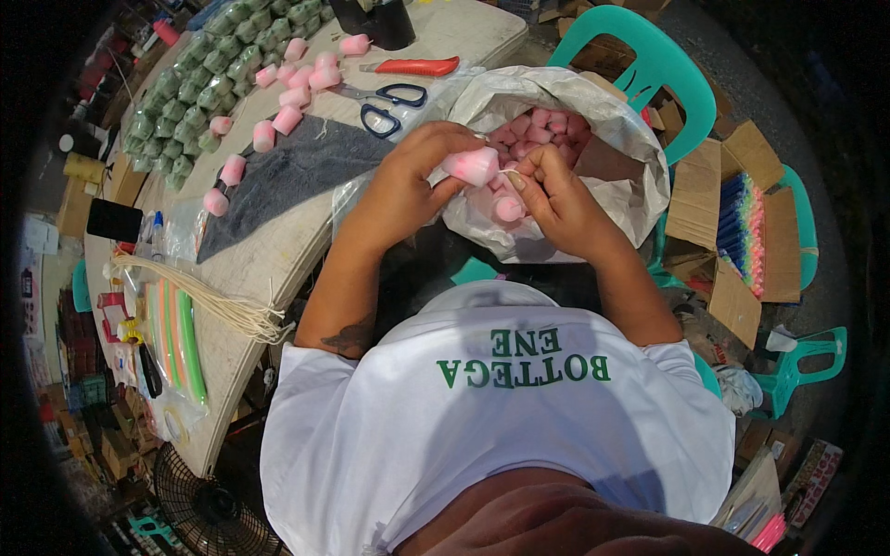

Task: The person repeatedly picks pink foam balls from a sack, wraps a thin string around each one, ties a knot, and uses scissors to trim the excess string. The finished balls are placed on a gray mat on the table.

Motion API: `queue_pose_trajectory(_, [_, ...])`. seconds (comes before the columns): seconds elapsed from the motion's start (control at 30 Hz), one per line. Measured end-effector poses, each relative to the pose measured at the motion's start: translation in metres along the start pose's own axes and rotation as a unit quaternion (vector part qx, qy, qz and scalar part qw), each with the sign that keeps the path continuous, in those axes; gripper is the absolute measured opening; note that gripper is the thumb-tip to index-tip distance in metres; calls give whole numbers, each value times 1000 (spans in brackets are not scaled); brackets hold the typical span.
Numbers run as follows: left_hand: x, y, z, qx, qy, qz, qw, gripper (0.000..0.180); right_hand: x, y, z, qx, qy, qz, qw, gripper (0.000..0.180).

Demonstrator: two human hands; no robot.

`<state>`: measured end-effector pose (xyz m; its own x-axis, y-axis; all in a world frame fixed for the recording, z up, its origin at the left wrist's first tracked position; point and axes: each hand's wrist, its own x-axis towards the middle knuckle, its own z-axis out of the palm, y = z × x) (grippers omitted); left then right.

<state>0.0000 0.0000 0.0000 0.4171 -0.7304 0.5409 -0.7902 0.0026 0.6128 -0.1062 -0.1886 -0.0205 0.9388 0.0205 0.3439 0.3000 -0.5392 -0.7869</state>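
Over a white plastic sack [633, 107], my left hand [406, 185] grips a small pink candle [477, 166] on its side, fingers and thumb round its base. From the candle's right end comes a pale wick [508, 170]. My right hand [562, 202] pinches that wick between thumb and fingers. Inside the open sack lie many similar pink candles [533, 130], and one loose pink candle [509, 208] rests near its front edge, just under my hands. More pink candles [287, 118] are scattered on the table beyond my left hand.
On the table [243, 375] are a grey cloth [301, 176], scissors [380, 119], a red cutter [417, 66], rows of green wrapped pieces [199, 83] and a bundle of white wicks [213, 301]. Right stand a green chair [640, 46] and an open carton [781, 236]; a fan [211, 500] sits lower left.
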Motion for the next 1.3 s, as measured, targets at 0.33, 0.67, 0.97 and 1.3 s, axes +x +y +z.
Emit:
queue_pose_trajectory(0.33, [-1, 1, 0, -11, 15, -14, 1000, 43, -1, -7, -1, -22, -39, 30, 999, 14])
queue_pose_trajectory(0.67, [2, 3, 2, 10, -29, 13, 999, 51, -1, -2, -1, -33, -57, 37, 997, 20])
queue_pose_trajectory(0.97, [-8, -11, 43, -277, 64, -109, 952, 75, -1, 13, 11, 133, -83, 15, 987, 81])
queue_pose_trajectory(1.3, [-8, -9, 84, -307, 92, -101, 942, 36, -7, 35, 25, 250, -45, 29, 967, 93])
